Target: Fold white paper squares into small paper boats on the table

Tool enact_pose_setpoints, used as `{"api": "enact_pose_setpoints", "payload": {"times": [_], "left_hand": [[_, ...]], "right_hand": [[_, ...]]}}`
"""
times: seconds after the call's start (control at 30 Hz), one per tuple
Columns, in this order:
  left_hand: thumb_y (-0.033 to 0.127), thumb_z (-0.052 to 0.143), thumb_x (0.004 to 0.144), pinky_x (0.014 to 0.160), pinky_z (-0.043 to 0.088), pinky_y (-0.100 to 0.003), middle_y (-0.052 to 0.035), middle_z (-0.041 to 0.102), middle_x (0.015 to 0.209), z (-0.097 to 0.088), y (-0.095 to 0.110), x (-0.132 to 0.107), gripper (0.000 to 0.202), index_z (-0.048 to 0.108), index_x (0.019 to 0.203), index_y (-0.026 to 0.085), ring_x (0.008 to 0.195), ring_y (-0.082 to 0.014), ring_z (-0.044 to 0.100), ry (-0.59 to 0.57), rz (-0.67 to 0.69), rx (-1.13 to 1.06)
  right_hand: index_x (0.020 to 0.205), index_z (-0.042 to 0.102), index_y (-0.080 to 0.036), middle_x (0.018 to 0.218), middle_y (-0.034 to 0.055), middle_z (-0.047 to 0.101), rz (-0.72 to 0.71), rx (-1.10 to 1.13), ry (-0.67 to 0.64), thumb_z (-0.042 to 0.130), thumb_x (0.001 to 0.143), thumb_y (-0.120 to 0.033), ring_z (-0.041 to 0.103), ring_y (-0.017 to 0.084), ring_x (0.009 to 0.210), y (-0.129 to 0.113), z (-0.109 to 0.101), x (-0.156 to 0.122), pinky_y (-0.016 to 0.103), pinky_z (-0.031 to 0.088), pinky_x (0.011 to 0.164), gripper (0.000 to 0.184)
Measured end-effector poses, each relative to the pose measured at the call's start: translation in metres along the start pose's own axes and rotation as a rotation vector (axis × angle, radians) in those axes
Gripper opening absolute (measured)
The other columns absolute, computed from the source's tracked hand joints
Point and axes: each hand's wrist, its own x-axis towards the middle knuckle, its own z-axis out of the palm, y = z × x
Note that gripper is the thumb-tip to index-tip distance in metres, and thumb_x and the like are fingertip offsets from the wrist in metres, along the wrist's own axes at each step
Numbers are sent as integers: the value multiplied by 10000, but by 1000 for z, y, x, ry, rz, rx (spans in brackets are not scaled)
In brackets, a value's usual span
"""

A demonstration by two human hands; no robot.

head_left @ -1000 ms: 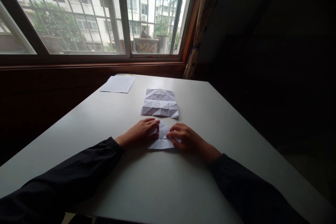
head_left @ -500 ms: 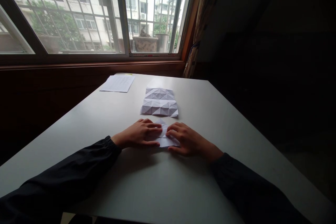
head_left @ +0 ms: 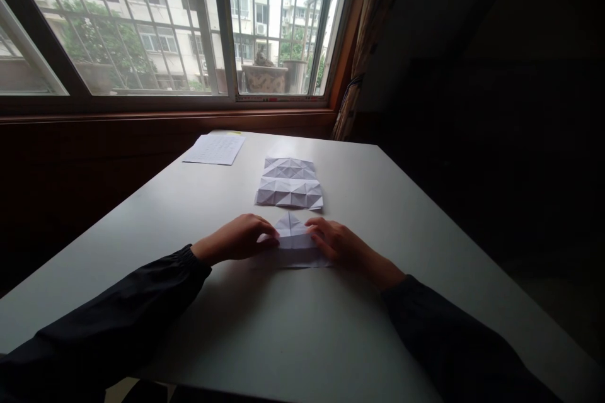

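A small folded piece of white paper lies flat on the table at my 12 o'clock, its pointed end facing away from me. My left hand comes in from 9 o'clock, fingers curled, their tips at the paper's left edge. My right hand comes in from 3 o'clock, fingers curved over the paper's right side. I cannot tell whether either hand is gripping it. Just beyond, at 12 o'clock, lie two creased paper sheets, patterned with triangles. A printed sheet lies at 11 o'clock on the white table. Past the far edge, a barred window faces apartment buildings, with a curtain at 1 o'clock.
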Motion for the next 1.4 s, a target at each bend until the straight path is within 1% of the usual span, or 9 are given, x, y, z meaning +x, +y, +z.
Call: {"api": "enact_pose_setpoints", "payload": {"times": [0.13,0.27,0.43,0.53,0.67,0.97,1.1,1.2,1.4], "left_hand": [[286,620,969,743,509,-237,-28,779,953,0,-12,-1,199,759,1103,240,794,-156,716,-46,-44,10],[247,659,944,851,525,-271,-46,745,1156,7,-20,-3,400,645,1342,284,965,-181,708,13,-18,36],[180,577,965,1011,484,-369,-32,704,1257,19,-11,0,285,715,1188,291,1134,-220,628,73,84,183],[280,600,971,899,506,-348,-32,735,1095,23,0,6,144,719,1048,252,1004,-212,643,84,20,217],[409,622,964,750,483,-317,-48,710,974,26,7,13,207,684,916,218,881,-204,622,133,-53,274],[475,670,933,992,505,-400,-79,687,1242,21,-12,6,304,645,1095,219,1170,-271,603,54,-33,228],[479,697,910,1005,516,-432,-102,684,1248,19,-19,0,361,620,1132,205,1195,-293,604,34,-59,192],[453,731,886,1006,528,-429,-104,657,1272,19,-19,-2,425,581,1204,213,1189,-283,609,75,-60,122],[340,742,891,878,568,-372,-115,593,1310,24,-17,-2,740,356,1516,259,1051,-235,655,140,3,110]], "right_hand": [[1318,543,-189,1169,117,733,-66,-44,35,524,987,-180,698,267,1062,6,6,-1,428,555,940,331],[1376,552,-217,1321,114,669,-188,-101,32,565,962,-130,633,267,1205,10,8,-2,452,526,1031,422],[1316,637,-276,1375,86,642,-262,-239,43,553,972,-106,577,289,1282,6,6,2,507,512,1030,393],[1225,688,-256,1323,83,682,-286,-291,56,557,1008,-185,589,288,1268,-3,7,10,512,500,1041,263],[1102,723,-212,1282,89,709,-292,-343,58,557,1024,-253,581,305,1282,-14,6,21,527,469,1074,188],[1270,690,-267,1310,77,701,-138,-226,-49,715,927,-307,586,321,1290,15,-14,3,528,480,1064,346],[1254,699,-254,1280,87,714,-94,-144,-102,719,920,-327,639,295,1208,23,-19,-2,485,508,1031,343],[1365,623,-246,1325,108,685,-69,-150,-88,699,924,-322,619,314,1235,19,-17,-4,508,494,1043,453],[1608,269,-210,1305,146,669,-136,-186,36,692,894,-292,574,357,1262,15,-8,-4,559,458,1053,834]]}}
